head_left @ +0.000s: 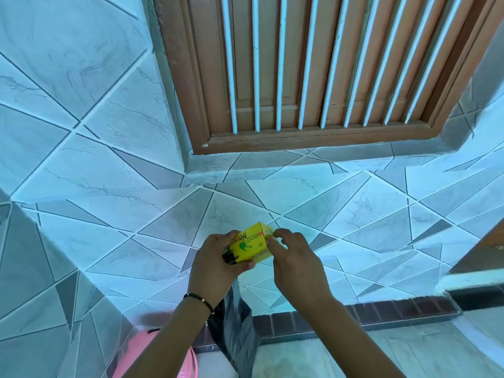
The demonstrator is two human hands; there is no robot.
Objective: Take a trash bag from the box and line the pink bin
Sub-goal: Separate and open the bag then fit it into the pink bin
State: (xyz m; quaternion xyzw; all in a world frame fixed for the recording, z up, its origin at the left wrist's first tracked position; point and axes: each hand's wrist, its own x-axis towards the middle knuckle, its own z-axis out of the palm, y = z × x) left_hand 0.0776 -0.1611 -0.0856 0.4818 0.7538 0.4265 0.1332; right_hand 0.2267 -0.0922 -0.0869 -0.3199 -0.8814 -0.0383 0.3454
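Nearest, the pink bin point(163, 353) stands unlined at the lower edge, with a dark trash bag point(234, 331) hanging above it, apparently already drawn out. The yellow bin-bag box point(251, 245) is gripped by the left hand point(218, 257), probably to steady it, while its end flap is pinched by the right hand point(294, 257), seemingly for closing. Beyond, a tiled wall point(109, 159) and barred wooden window point(313, 69) are seen.

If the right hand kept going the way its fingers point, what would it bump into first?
Almost at once, the yellow box: the right hand already has its fingers at the box's end. Behind that is the tiled wall, though depth is unclear.
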